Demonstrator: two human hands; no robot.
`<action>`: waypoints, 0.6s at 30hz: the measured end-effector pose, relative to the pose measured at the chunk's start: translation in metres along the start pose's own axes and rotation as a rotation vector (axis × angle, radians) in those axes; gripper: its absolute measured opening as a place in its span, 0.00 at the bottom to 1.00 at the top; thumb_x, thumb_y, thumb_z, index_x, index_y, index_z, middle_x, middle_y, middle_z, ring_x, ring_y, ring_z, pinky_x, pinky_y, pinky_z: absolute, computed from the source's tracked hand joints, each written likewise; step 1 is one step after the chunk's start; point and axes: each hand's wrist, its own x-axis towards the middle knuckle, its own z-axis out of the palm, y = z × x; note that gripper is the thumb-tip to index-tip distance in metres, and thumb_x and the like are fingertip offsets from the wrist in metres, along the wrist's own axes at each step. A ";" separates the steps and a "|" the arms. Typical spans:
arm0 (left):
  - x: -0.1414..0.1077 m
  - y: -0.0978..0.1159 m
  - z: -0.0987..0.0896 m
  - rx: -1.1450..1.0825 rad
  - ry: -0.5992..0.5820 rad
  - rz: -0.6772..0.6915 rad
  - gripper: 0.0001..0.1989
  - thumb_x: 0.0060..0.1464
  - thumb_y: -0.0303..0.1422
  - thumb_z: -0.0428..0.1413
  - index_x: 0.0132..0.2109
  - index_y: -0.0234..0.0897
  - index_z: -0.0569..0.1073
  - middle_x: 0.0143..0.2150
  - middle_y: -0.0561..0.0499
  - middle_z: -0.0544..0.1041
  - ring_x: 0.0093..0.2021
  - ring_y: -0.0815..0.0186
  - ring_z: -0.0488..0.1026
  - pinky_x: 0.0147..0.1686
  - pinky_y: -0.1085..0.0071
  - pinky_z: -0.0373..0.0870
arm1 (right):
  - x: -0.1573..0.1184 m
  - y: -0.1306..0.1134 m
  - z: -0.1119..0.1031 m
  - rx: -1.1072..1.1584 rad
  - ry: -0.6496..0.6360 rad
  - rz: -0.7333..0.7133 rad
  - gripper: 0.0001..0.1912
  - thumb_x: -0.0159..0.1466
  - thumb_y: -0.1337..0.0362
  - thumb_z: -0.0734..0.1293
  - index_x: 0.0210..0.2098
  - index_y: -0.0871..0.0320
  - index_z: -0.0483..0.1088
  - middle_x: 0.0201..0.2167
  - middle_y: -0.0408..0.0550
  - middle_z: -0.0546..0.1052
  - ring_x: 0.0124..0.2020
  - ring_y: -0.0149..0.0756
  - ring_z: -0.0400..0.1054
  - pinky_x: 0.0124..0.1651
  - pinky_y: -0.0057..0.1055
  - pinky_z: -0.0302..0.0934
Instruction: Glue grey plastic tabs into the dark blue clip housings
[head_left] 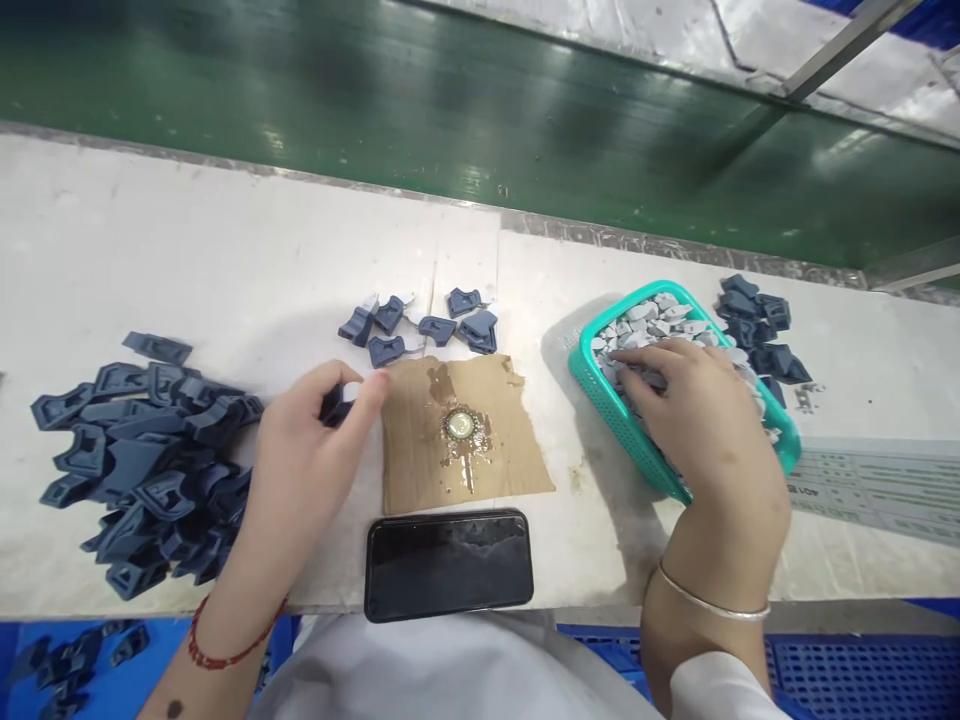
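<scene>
My left hand (311, 440) is closed around a dark blue-grey plastic part (337, 405), held by the cardboard's left edge. Most of that part is covered by the fingers. Inside a teal basket (622, 440) on the right, my right hand (694, 405) has its thumb and index fingertips close together among small light-grey plastic pieces (652, 315). Whatever lies between those fingertips is hard to make out. A brown cardboard piece (409, 450) lies between my hands, with a small round cap (460, 424) on it and wet, shiny liquid around the cap.
Left is a large pile of dark parts (142, 460). Several parts with light-grey ends (435, 328) lie behind the cardboard. A black phone (448, 565) rests at the front edge. More dark parts (757, 325) and a printed sheet (877, 485) lie right. A green surface (450, 120) runs behind.
</scene>
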 end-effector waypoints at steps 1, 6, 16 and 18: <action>0.004 0.001 0.001 0.068 0.006 0.021 0.12 0.64 0.43 0.59 0.36 0.41 0.71 0.30 0.56 0.67 0.29 0.66 0.61 0.31 0.68 0.57 | 0.000 -0.001 0.000 0.003 -0.001 -0.014 0.18 0.68 0.62 0.62 0.44 0.59 0.82 0.46 0.61 0.82 0.49 0.61 0.70 0.57 0.59 0.63; 0.017 -0.006 0.011 0.191 -0.019 0.114 0.29 0.64 0.36 0.58 0.69 0.36 0.64 0.63 0.37 0.70 0.53 0.54 0.75 0.52 0.59 0.72 | 0.001 -0.004 -0.003 -0.002 -0.003 -0.009 0.14 0.67 0.61 0.63 0.39 0.58 0.80 0.44 0.62 0.82 0.48 0.59 0.71 0.50 0.51 0.64; 0.014 -0.003 -0.057 0.561 0.227 0.195 0.19 0.65 0.33 0.54 0.60 0.33 0.76 0.59 0.35 0.77 0.60 0.42 0.75 0.64 0.46 0.69 | -0.001 -0.017 -0.012 0.293 0.088 0.221 0.10 0.60 0.61 0.71 0.41 0.53 0.80 0.37 0.55 0.84 0.34 0.47 0.76 0.38 0.44 0.66; 0.022 -0.004 -0.080 0.719 0.251 0.128 0.22 0.65 0.33 0.54 0.63 0.31 0.76 0.62 0.32 0.76 0.62 0.36 0.74 0.65 0.42 0.68 | -0.004 -0.024 -0.014 0.487 0.164 0.219 0.14 0.62 0.61 0.72 0.47 0.52 0.82 0.39 0.54 0.85 0.39 0.47 0.79 0.41 0.44 0.71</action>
